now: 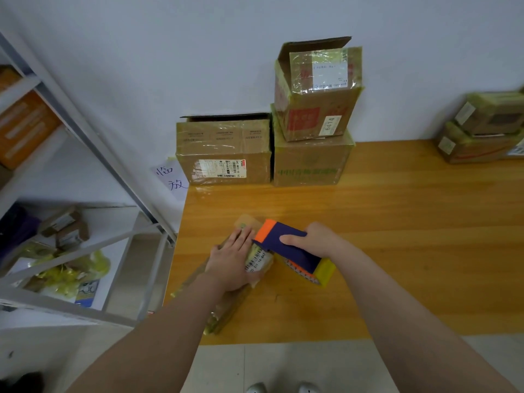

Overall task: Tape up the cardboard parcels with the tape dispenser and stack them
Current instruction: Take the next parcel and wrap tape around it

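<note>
Parcel [256, 260]: lies at the table's [397, 222] near left edge.
Left hand [231, 258]: fingers straight, pressing flat on parcel top.
Right hand [317, 239]: fingers curled round tape dispenser [292, 251], just right of parcel.

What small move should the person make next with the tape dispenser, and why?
Probably draw the tape dispenser across the small parcel, laying tape along its top. The right hand grips the dispenser, whose orange end sits against the parcel beside the left hand. That hand presses flat on the parcel, apparently steadying it for a strip.
</note>
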